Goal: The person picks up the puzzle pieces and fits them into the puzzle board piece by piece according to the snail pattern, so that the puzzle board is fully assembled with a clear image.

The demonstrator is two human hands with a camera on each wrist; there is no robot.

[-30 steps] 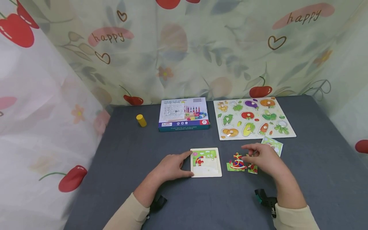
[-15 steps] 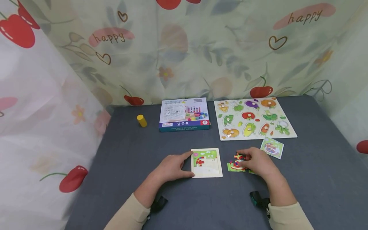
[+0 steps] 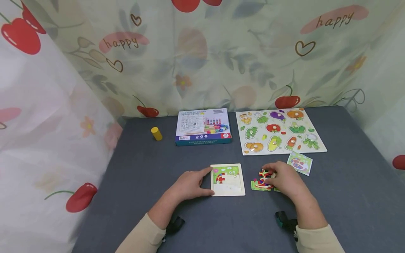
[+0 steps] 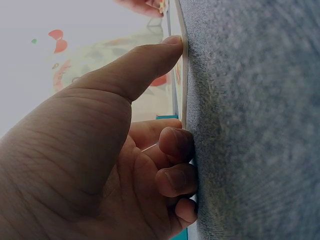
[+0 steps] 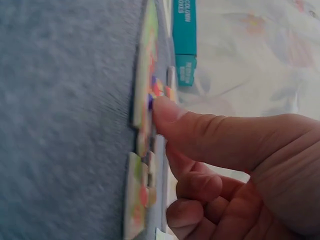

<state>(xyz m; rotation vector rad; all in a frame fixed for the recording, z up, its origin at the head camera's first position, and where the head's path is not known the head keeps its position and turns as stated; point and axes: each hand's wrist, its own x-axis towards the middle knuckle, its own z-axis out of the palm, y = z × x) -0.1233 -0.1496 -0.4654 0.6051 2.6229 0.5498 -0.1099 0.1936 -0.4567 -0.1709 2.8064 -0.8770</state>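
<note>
At the table's middle lies a square wooden puzzle frame point(image 3: 242, 182), its upper and left parts filled with green and red pieces, its lower right bare. My left hand point(image 3: 189, 184) rests at its left side, index finger on the far corner and thumb on the near one. In the left wrist view the other fingers curl beside the frame's edge. To the right, several loose puzzle pieces point(image 3: 258, 186) lie together, green with red and blue print. My right hand point(image 3: 283, 178) pinches one puzzle piece point(image 5: 152, 100) between thumb and index finger, partly hiding the pieces.
A small picture card point(image 3: 300, 163) lies beyond my right hand. Behind it is a vegetable peg puzzle board point(image 3: 264, 124), with a boxed bead set point(image 3: 202, 137) to its left. A yellow cylinder point(image 3: 156, 134) stands at the back left. A printed cloth hangs behind the table.
My right hand has moved left and down onto the loose pieces, uncovering the picture card, and now pinches one. My left hand has stayed at the frame.
</note>
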